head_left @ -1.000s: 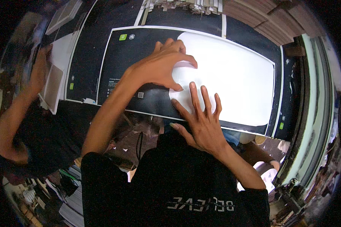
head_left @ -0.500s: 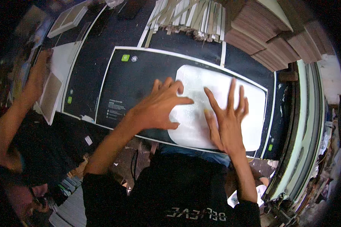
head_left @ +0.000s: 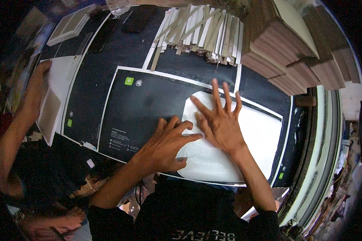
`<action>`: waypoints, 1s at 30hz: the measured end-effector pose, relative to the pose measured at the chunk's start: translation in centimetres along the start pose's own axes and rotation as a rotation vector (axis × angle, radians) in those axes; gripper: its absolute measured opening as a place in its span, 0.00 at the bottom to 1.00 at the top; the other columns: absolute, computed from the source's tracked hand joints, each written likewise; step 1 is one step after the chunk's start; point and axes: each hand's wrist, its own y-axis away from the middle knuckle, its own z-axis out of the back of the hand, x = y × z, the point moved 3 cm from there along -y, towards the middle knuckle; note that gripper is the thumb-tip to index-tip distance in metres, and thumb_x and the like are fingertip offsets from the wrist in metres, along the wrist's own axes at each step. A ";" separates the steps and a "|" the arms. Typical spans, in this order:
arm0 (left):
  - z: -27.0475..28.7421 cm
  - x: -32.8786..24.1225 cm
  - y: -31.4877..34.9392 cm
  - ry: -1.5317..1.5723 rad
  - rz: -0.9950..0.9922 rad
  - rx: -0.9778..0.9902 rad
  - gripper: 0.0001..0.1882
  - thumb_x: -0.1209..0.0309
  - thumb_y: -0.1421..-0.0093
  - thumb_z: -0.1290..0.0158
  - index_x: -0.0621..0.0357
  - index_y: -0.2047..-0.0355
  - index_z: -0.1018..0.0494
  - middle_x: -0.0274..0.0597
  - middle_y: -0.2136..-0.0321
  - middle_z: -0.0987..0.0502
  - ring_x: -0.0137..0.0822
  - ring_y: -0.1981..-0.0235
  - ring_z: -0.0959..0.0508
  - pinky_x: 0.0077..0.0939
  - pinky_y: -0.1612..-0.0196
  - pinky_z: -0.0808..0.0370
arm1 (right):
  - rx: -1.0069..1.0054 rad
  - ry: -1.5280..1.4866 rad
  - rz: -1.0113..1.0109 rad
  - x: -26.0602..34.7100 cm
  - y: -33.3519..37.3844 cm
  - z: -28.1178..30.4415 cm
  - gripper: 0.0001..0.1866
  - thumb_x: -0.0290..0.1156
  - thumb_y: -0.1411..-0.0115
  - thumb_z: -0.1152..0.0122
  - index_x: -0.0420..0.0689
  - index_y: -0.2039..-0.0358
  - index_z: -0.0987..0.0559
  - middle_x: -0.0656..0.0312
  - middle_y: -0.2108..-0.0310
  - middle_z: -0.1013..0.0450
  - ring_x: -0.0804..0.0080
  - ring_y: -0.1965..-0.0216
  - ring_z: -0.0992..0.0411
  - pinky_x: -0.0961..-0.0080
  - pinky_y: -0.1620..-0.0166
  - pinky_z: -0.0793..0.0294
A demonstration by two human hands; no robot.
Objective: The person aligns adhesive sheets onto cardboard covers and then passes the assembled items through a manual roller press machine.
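A white sheet [head_left: 253, 140] with rounded corners lies on the right half of a black printed sheet [head_left: 149, 94] that has a white border. My right hand [head_left: 223, 124] rests over the far left part of the white sheet, fingers spread; the longer fingertips reach past its far edge. By the sheet's left edge is my left hand [head_left: 165, 144], its fingers bent and apart, with the thumb side over the white surface. Nothing shows in either hand. Whether the left fingertips press down, I cannot tell.
Thin cut strips [head_left: 205, 34] lie in a heap at the far side. Stacks of brown boards [head_left: 277, 44] stand at far right, beside a pale green metal rail [head_left: 313, 156]. At left, another person's hand [head_left: 42, 72] touches a white sheet near a grey board [head_left: 50, 114].
My right hand has moved left across the white sheet toward its far left corner. My left hand stays by the sheet's left edge. The whole view has shifted, so the table appears lower.
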 end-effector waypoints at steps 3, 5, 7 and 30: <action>0.9 -0.9 -0.3 -0.005 0.004 0.006 0.40 0.62 0.55 0.32 0.50 0.39 0.28 0.49 0.40 0.34 0.48 0.43 0.36 0.51 0.42 0.40 | -0.052 -0.004 -0.056 -0.8 -0.2 0.1 0.26 0.47 0.32 0.50 0.60 0.34 0.27 0.46 0.23 0.62 0.44 0.23 0.67 0.35 0.29 0.73; 1.2 -1.6 -1.4 -0.043 -0.025 0.008 0.40 0.65 0.55 0.31 0.52 0.39 0.28 0.49 0.42 0.33 0.46 0.44 0.35 0.49 0.44 0.39 | -0.009 -0.020 -0.059 -0.8 0.4 0.6 0.27 0.47 0.33 0.49 0.59 0.35 0.26 0.45 0.23 0.62 0.43 0.23 0.67 0.34 0.29 0.73; 1.2 -1.7 -2.3 -0.087 -0.069 0.008 0.39 0.65 0.55 0.31 0.51 0.40 0.28 0.49 0.43 0.33 0.46 0.44 0.35 0.50 0.44 0.39 | -0.016 -0.158 -0.020 -0.8 1.0 1.0 0.28 0.46 0.35 0.46 0.61 0.33 0.28 0.43 0.23 0.64 0.39 0.24 0.66 0.33 0.29 0.71; -2.7 -12.3 -20.7 -0.247 -0.297 0.172 0.53 0.62 0.65 0.31 0.63 0.35 0.36 0.51 0.40 0.33 0.50 0.42 0.35 0.49 0.38 0.41 | -0.142 0.135 -0.617 -16.5 19.4 5.4 0.26 0.51 0.31 0.51 0.62 0.34 0.27 0.42 0.24 0.62 0.42 0.24 0.67 0.40 0.29 0.72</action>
